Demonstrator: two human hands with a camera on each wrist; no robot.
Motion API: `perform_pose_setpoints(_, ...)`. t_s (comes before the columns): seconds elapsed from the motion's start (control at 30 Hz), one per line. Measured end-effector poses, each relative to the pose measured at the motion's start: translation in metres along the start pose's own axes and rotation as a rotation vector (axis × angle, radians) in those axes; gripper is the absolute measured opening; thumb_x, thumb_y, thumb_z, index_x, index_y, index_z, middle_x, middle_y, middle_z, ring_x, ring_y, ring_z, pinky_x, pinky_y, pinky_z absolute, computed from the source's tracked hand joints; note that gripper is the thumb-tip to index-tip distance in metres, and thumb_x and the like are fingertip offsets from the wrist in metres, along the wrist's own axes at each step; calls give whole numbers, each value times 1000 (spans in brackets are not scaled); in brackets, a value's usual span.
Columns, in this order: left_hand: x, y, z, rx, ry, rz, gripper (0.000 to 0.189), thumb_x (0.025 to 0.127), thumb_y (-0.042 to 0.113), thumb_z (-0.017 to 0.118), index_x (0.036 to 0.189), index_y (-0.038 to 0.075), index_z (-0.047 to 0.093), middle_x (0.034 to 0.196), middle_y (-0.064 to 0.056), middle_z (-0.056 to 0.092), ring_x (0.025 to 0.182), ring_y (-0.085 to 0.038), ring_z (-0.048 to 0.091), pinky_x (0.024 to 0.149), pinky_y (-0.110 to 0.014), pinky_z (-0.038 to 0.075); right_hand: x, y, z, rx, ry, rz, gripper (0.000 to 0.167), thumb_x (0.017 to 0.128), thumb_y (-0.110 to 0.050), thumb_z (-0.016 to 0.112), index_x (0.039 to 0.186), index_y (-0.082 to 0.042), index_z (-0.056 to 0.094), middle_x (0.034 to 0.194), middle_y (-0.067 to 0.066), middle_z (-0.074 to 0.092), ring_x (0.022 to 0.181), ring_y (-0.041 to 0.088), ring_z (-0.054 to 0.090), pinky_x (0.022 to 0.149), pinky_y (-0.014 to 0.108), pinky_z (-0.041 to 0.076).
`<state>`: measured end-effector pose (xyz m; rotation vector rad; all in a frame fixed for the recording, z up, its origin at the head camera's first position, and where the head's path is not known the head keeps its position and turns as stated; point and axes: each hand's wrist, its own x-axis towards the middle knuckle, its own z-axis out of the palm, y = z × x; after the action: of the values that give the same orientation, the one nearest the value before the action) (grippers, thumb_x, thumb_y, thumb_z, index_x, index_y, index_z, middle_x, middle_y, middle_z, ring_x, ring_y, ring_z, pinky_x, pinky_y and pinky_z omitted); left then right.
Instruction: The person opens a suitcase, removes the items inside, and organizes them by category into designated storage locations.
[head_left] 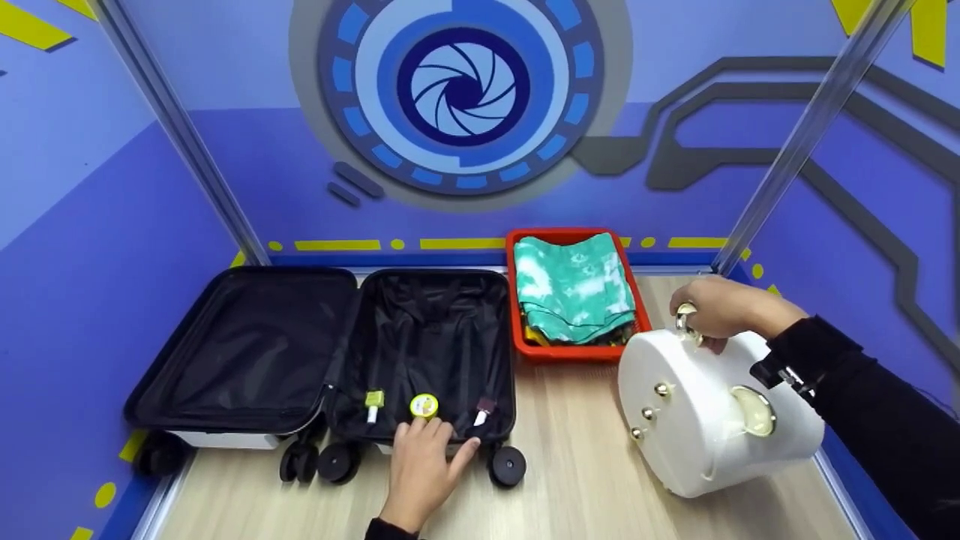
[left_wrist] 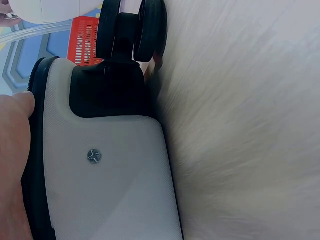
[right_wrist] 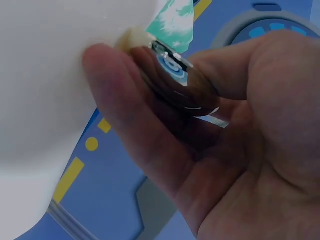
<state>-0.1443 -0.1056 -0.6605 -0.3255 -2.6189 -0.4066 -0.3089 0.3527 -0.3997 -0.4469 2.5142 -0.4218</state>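
My right hand (head_left: 720,307) grips the shiny gold metal handle (right_wrist: 175,80) on top of a white rounded case (head_left: 712,465). The case is tilted, with several gold ball feet showing on its left face and a gold fitting on its side. My left hand (head_left: 424,465) rests its fingers over the front rim of an open black-lined suitcase (head_left: 435,330), fingertips right by a round yellow tin (head_left: 424,406). Inside the same half lie a small yellow-green bottle (head_left: 374,398) with a white cap and a dark one (head_left: 485,407), also white-capped.
A red basket (head_left: 574,352) holding folded green-and-white cloth (head_left: 577,289) stands between the suitcase and the white case. The suitcase's other half (head_left: 255,345) lies open to the left. Black wheels (head_left: 508,466) stick out at the front. Blue panel walls (head_left: 225,150) enclose the table.
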Motion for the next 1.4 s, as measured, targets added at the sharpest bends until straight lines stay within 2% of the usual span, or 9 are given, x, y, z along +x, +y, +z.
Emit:
perform_pose_setpoints(0.27,-1,-2,1,6,14,5,47,101,64,71,85,20,67,82,3,63,80,-20,56,78,-40,37,3,-18,8,44,20,41,41,101,-2,49,136,12,64,78,11,77,60,18,78,60,36,66)
perform_pose_setpoints(0.47,0,0,1,5,-13,-9,48,102,65,68,86,20,69,84,2,66,82,-20,57,79,-39,37,10,-33,13,47,34,89,43,97,-1,49,135,9,66,75,10,77,59,16,77,61,34,65)
perform_pose_setpoints(0.73,-1,-2,1,2,15,-1,48,101,65,71,84,19,68,82,2,64,81,-21,55,79,-39,37,17,-50,20,98,74,104,46,97,-1,50,138,13,65,73,11,76,58,15,77,60,34,65)
perform_pose_setpoints(0.93,-1,-1,1,-4,42,10,49,101,64,71,83,19,68,81,3,64,80,-20,54,78,-38,36,17,-52,25,119,98,115,44,93,2,49,131,9,69,75,12,75,58,17,76,59,35,65)
perform_pose_setpoints(1.07,0,0,1,3,51,19,50,101,64,71,83,18,68,80,2,64,80,-20,55,78,-38,36,15,-48,29,154,136,121,46,93,1,48,134,8,68,74,12,74,58,17,75,59,36,65)
perform_pose_setpoints(1.2,0,-1,0,12,46,21,49,101,64,71,84,18,69,80,1,66,82,-22,58,78,-40,37,9,-40,33,161,162,88,46,107,-18,58,147,3,63,72,9,74,58,17,72,58,35,63)
perform_pose_setpoints(1.3,0,-1,0,8,35,11,49,101,64,71,84,18,68,80,1,65,82,-22,58,78,-40,38,0,-35,34,113,153,28,65,111,-43,63,161,-2,52,76,4,73,64,16,67,60,34,56)
perform_pose_setpoints(1.4,0,-1,-1,1,15,4,50,102,65,69,84,18,69,81,1,66,83,-22,58,79,-40,37,-10,-29,35,77,148,-34,82,110,-54,64,170,-6,38,86,2,72,73,17,62,65,34,51)
